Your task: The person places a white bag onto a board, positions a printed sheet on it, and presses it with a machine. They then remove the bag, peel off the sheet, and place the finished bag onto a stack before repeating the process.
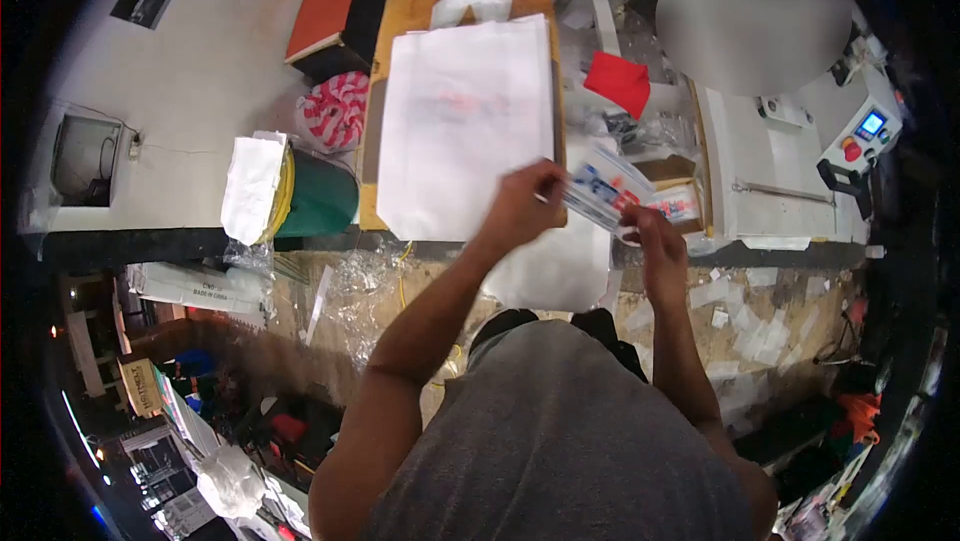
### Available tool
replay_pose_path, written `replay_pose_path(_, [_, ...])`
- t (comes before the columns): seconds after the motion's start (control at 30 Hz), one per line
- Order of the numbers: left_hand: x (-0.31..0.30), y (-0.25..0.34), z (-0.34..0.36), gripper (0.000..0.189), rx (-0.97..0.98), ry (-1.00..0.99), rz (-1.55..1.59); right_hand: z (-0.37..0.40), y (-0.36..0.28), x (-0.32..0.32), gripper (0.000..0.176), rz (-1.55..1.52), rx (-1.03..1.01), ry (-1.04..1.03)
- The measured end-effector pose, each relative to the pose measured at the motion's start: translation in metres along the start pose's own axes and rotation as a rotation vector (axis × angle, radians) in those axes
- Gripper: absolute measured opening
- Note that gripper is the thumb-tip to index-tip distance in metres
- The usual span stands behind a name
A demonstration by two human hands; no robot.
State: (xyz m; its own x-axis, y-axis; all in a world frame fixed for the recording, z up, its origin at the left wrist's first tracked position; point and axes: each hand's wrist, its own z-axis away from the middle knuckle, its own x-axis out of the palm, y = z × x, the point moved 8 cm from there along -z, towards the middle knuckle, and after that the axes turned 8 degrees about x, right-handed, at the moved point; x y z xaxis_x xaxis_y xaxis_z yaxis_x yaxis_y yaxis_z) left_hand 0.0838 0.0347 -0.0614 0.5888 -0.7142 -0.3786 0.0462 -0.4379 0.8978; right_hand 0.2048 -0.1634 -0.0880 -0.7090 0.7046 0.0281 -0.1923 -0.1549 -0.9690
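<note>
Between my two hands is a clear printed sheet (603,188) with blue and red marks, held tilted above the bench's front edge. Its left end is pinched by my left hand (522,203). The fingers of my right hand (655,241) are closed on its lower right corner. A stack of white bags (465,131) lies on a wooden board (371,196), just beyond my left hand, with a white handle at the far end. Beside the sheet sits an open cardboard box (680,173) with similar printed pieces in it. White material (560,266) hangs at the bench edge below my hands.
A green bin (325,196) stands left of the board, near a red-and-white striped bundle (335,111). Red cloth (618,84) and clear plastic lie to the right. A machine with a control panel (865,136) is farther right. Paper scraps (760,331) litter the floor.
</note>
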Motion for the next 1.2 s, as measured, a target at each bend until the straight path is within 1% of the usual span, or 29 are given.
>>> replay_pose_path(0.03, [-0.037, -0.018, 0.000, 0.013, -0.005, 0.054, -0.054, -0.005, -0.017, 0.016, 0.034, 0.021, -0.077, 0.029])
replay_pose_path(0.07, [-0.074, -0.037, -0.002, 0.016, -0.111, 0.091, -0.085, -0.014, -0.022, 0.029, 0.034, 0.026, -0.095, 0.031])
replay_pose_path(0.13, [-0.139, -0.082, 0.000, 0.022, -0.219, 0.205, -0.075, -0.032, -0.024, 0.049, 0.020, 0.212, -0.126, 0.167])
replay_pose_path(0.17, [-0.164, -0.103, 0.002, 0.026, -0.228, 0.271, -0.029, -0.041, -0.032, 0.065, 0.018, 0.234, -0.232, 0.172])
replay_pose_path(0.2, [-0.186, -0.123, 0.001, 0.029, -0.281, 0.299, -0.075, -0.050, -0.035, 0.079, 0.018, 0.238, -0.240, 0.178])
replay_pose_path(0.23, [-0.202, -0.144, 0.002, 0.030, -0.303, 0.341, -0.065, -0.057, -0.042, 0.098, 0.019, 0.345, -0.301, 0.170])
replay_pose_path(0.27, [-0.214, -0.158, 0.001, 0.030, -0.324, 0.381, -0.053, -0.064, -0.048, 0.115, 0.021, 0.453, -0.360, 0.164])
replay_pose_path(0.3, [-0.222, -0.161, -0.003, 0.030, -0.316, 0.375, -0.045, -0.074, -0.044, 0.127, 0.021, 0.458, -0.364, 0.176])
replay_pose_path(0.37, [-0.237, -0.170, -0.004, 0.030, -0.390, 0.379, -0.227, -0.086, -0.039, 0.163, 0.029, 0.789, -0.569, 0.163])
replay_pose_path(0.4, [-0.240, -0.173, -0.005, 0.030, -0.388, 0.378, -0.222, -0.092, -0.037, 0.171, 0.029, 0.794, -0.570, 0.165])
replay_pose_path(0.47, [-0.247, -0.173, -0.006, 0.030, -0.341, 0.386, -0.372, -0.107, -0.024, 0.196, 0.037, 0.936, -0.526, 0.065])
replay_pose_path(0.5, [-0.248, -0.179, -0.004, 0.030, -0.335, 0.389, -0.368, -0.113, -0.016, 0.203, 0.041, 1.048, -0.570, 0.069])
replay_pose_path(0.57, [-0.241, -0.158, 0.000, 0.031, 0.023, 0.374, -0.667, -0.124, -0.003, 0.204, 0.041, 1.094, -0.557, 0.067])
replay_pose_path(0.6, [-0.238, -0.149, 0.006, 0.031, 0.025, 0.370, -0.663, -0.126, 0.001, 0.205, 0.040, 1.138, -0.537, 0.058])
replay_pose_path(0.67, [-0.221, -0.129, 0.015, 0.030, 0.100, 0.241, -0.718, -0.126, 0.002, 0.205, 0.040, 1.136, -0.532, 0.054])
replay_pose_path(0.7, [-0.216, -0.124, 0.020, 0.032, 0.225, 0.257, -0.755, -0.127, 0.003, 0.205, 0.040, 1.132, -0.528, 0.047])
replay_pose_path(0.83, [-0.209, -0.133, 0.027, 0.033, 0.254, 0.225, -0.790, -0.127, 0.004, 0.206, 0.039, 1.118, -0.536, 0.045])
replay_pose_path(0.9, [-0.209, -0.135, 0.028, 0.034, 0.210, 0.252, -0.799, -0.128, 0.004, 0.206, 0.038, 1.126, -0.533, 0.048])
replay_pose_path(1.13, [-0.209, -0.140, 0.030, 0.037, 0.201, 0.268, -0.781, -0.126, 0.004, 0.206, 0.038, 1.129, -0.530, 0.058])
replay_pose_path(1.2, [-0.209, -0.142, 0.030, 0.039, 0.164, 0.247, -0.795, -0.124, 0.003, 0.205, 0.037, 1.093, -0.556, 0.059])
